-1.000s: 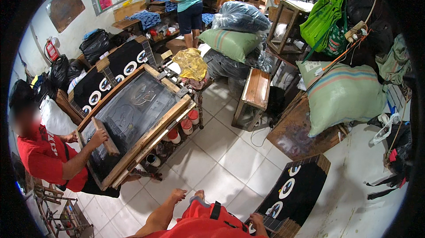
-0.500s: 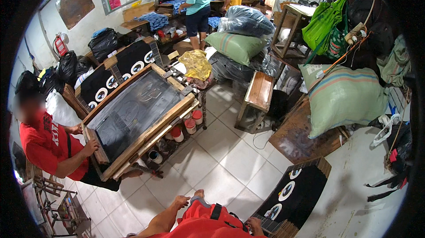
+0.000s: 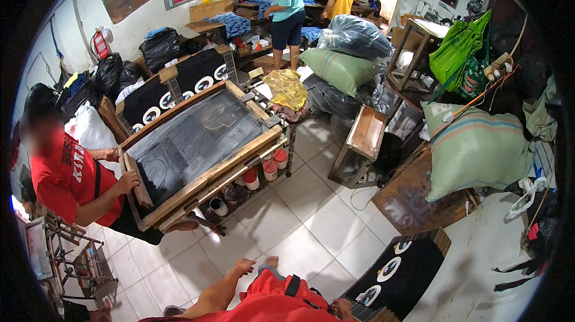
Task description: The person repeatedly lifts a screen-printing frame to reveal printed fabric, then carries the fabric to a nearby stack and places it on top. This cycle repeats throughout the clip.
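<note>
Three white plastic pails with red tops (image 3: 270,173) stand below the rectangular grey screen in a wooden frame (image 3: 203,142); their contents are not visible. One open white pail (image 3: 218,207), dark inside, stands nearer. Two pale-green woven sacks with coloured stripes (image 3: 488,154), both bulging, contents hidden, are positioned one at the right and one at the rear. One large clear plastic bag with dark contents (image 3: 353,36) rests on the rear sack. One bright-green bag (image 3: 455,52) hangs at the right. At least three black plastic bags (image 3: 162,48) are along the left wall. One long black fabric-covered panel (image 3: 413,271) is at the lower right, beside the person; three white ovals are visible on it. The right hand (image 3: 342,309) is at the panel's near end; its fingers are partly hidden, and whether they grip cannot be told. The left hand (image 3: 244,267) is above the white tiled floor (image 3: 287,211), fingers partly open, loosely curled, holding nothing. A second black panel (image 3: 200,64), behind the screen, shows at least five white ovals.
</note>
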`<state>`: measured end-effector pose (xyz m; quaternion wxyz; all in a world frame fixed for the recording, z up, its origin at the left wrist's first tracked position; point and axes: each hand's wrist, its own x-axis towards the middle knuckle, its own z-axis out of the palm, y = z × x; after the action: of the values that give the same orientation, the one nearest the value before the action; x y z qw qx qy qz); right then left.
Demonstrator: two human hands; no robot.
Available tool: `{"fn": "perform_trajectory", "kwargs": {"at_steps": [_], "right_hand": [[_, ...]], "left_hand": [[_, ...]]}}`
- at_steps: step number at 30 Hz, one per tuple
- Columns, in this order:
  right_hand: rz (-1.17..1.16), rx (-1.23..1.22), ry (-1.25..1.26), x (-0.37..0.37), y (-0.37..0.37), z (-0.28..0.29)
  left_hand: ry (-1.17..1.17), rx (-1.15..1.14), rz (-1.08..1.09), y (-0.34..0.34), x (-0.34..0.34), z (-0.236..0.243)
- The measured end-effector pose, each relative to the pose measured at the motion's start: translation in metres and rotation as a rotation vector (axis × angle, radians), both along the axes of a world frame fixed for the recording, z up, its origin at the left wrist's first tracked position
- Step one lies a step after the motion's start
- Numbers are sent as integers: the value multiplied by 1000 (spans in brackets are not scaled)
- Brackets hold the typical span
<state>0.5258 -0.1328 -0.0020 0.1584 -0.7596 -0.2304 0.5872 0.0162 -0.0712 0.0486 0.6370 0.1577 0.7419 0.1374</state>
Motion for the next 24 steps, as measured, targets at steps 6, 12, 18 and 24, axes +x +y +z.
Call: {"fn": "perform_trajectory", "kwargs": {"at_steps": [6, 12, 18, 24], "right_hand": [[-236, 31, 233, -10, 13, -14], [-111, 22, -38, -37, 24, -6], [336, 225, -360, -54, 22, -18], [-60, 71, -269, -71, 15, 18]], "left_hand": [[23, -10, 7, 13, -16, 6], [-52, -69, -5, 26, -28, -11], [-77, -77, -39, 52, -34, -3], [-68, -65, -74, 77, -42, -4]]}}
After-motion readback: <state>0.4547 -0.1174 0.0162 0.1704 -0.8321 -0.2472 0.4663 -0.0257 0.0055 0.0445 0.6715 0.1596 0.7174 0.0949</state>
